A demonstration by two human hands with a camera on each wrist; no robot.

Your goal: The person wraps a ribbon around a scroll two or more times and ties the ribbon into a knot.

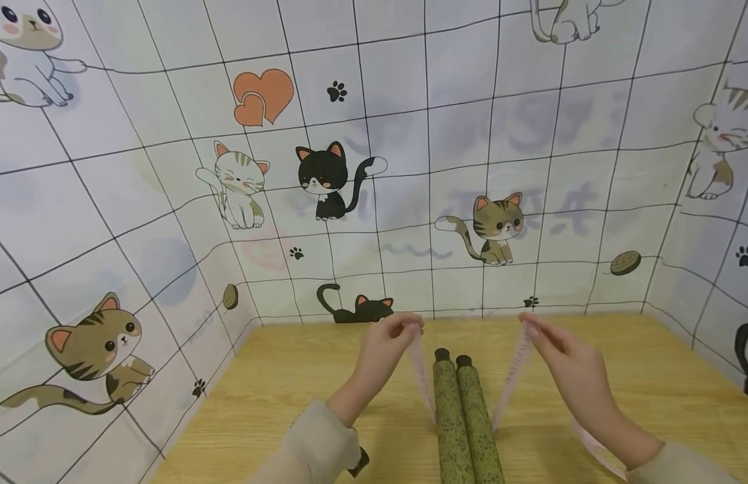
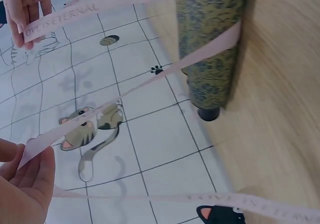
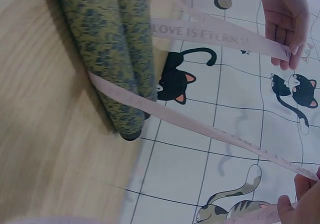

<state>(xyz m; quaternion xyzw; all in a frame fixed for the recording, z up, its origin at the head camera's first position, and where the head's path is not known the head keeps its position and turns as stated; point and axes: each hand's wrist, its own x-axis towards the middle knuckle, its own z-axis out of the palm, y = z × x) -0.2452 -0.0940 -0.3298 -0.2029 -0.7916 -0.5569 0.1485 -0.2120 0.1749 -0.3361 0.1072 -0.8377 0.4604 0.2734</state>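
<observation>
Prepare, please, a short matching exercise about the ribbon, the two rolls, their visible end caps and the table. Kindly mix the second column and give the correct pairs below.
Column one
1. Ribbon
2. Two rolls
3. End caps
4. Table

Column two
A. Black, at the far ends in the head view
B. Light, wood-grained, underneath the other three
C. Greenish and patterned, lying side by side
D. Pale pink with lettering, pinched by the left hand and the right hand

Right pairs: 1-D, 2-C, 3-A, 4-B
</observation>
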